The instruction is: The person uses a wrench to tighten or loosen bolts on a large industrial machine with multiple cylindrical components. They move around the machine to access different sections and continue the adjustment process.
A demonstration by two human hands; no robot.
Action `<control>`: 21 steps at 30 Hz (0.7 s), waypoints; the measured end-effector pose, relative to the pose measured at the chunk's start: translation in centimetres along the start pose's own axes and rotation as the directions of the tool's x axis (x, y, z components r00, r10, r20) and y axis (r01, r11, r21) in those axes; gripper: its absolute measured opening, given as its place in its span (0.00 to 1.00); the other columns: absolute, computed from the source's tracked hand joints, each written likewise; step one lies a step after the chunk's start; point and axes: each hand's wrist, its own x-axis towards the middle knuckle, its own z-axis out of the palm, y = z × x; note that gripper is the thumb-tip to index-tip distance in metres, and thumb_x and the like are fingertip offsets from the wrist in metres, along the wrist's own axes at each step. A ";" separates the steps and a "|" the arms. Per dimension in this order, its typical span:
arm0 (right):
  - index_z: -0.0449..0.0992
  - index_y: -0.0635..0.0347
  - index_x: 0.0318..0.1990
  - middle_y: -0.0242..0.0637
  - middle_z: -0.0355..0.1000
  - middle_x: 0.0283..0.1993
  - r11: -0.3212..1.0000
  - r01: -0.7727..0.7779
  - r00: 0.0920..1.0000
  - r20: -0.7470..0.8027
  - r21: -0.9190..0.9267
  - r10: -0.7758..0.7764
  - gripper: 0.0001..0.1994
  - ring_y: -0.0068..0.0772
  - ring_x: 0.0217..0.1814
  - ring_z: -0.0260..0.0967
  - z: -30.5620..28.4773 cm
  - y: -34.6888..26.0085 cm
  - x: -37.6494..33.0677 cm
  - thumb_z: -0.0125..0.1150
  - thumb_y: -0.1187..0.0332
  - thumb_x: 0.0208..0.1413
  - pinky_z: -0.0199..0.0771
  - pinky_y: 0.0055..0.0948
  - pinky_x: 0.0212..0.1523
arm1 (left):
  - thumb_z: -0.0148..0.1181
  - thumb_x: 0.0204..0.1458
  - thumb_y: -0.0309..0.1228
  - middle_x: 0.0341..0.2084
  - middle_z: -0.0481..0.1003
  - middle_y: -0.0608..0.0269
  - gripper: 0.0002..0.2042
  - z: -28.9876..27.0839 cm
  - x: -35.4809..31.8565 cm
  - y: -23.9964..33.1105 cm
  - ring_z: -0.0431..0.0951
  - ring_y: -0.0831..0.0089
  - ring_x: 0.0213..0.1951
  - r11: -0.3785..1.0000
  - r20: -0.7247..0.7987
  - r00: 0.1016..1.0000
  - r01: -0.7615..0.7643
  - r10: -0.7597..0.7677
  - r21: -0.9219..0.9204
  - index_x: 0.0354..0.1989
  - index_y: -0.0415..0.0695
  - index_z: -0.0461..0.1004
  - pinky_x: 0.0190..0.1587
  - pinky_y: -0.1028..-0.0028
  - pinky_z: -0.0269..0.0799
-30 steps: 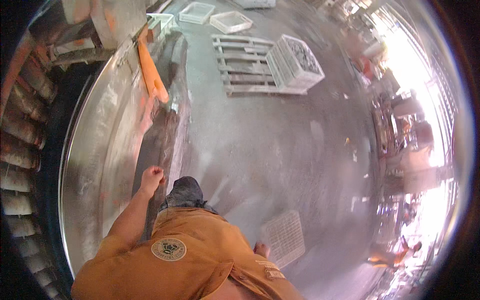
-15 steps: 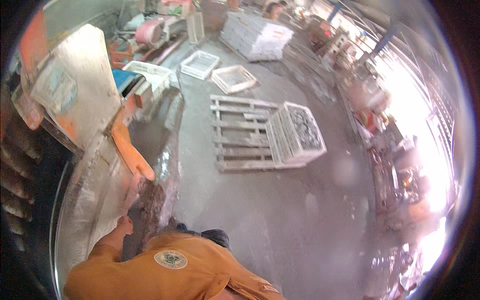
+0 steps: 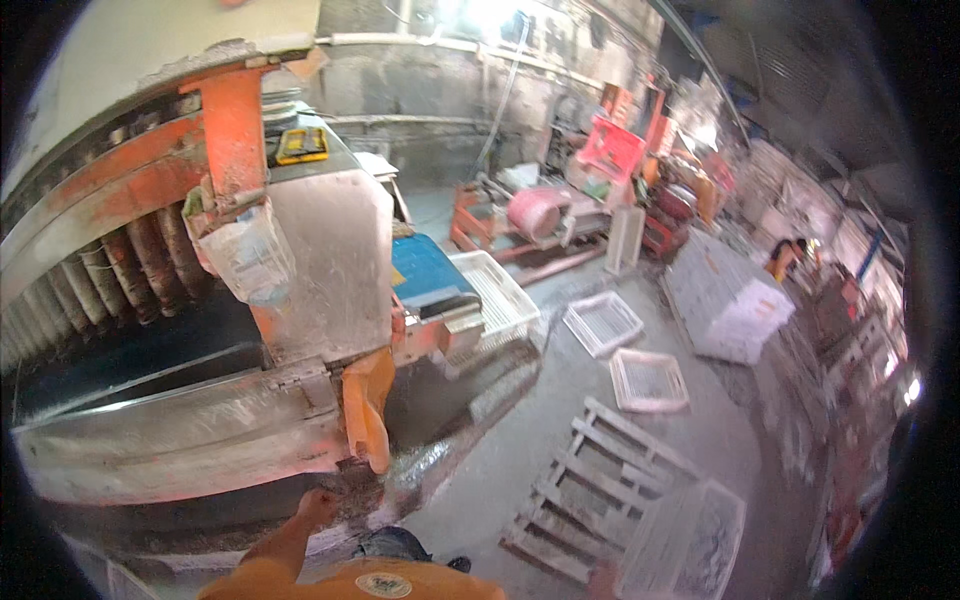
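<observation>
My left hand hangs low in front of the machine's long metal side, below an orange curved guard. No object shows in it, and its fingers are too small and smeared to tell apart. A blurred reddish-brown patch at the lower edge, before the pallet, seems to be my right hand; its fingers cannot be made out. Nearby lies a slatted wooden pallet, bearing a pale crate with dark grey contents.
The machine has a row of rollers, and a blue panel at its end. White plastic crates lie on the wet floor. Farther back stand a large pale stack and a person.
My view has swung left, bringing the rollers and back wall into sight. The pallet and crates now appear lower and farther right. My left arm still hangs beside the machine.
</observation>
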 end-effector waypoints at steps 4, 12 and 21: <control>0.74 0.65 0.37 0.32 0.67 0.24 0.498 -0.609 0.772 0.605 0.617 0.195 0.10 0.22 0.25 0.65 -9.8 -21.7 26.4 0.49 0.68 0.55 0.67 0.25 0.27 | 0.56 0.46 0.34 0.26 0.76 0.58 0.09 6.3 -18.4 -18.1 0.77 0.64 0.30 0.600 -0.065 0.604 0.796 -0.794 0.078 0.32 0.44 0.76 0.32 0.63 0.72; 0.74 0.67 0.41 0.30 0.68 0.24 -0.083 -0.273 0.942 0.249 0.958 -0.225 0.10 0.19 0.23 0.63 -15.7 -38.7 45.9 0.54 0.72 0.53 0.65 0.19 0.25 | 0.55 0.45 0.32 0.26 0.76 0.56 0.07 2.0 -13.8 -12.9 0.77 0.64 0.28 0.347 0.110 0.442 0.814 -0.890 -0.466 0.30 0.42 0.75 0.29 0.64 0.72; 0.74 0.67 0.42 0.30 0.70 0.26 -0.072 0.160 0.861 -0.174 0.985 -0.479 0.10 0.17 0.24 0.65 -31.1 -53.9 58.1 0.55 0.73 0.54 0.65 0.18 0.25 | 0.55 0.45 0.28 0.26 0.76 0.54 0.06 -6.7 -4.5 -11.3 0.77 0.64 0.26 0.464 -0.057 0.601 0.550 -0.797 -0.695 0.28 0.41 0.73 0.27 0.65 0.72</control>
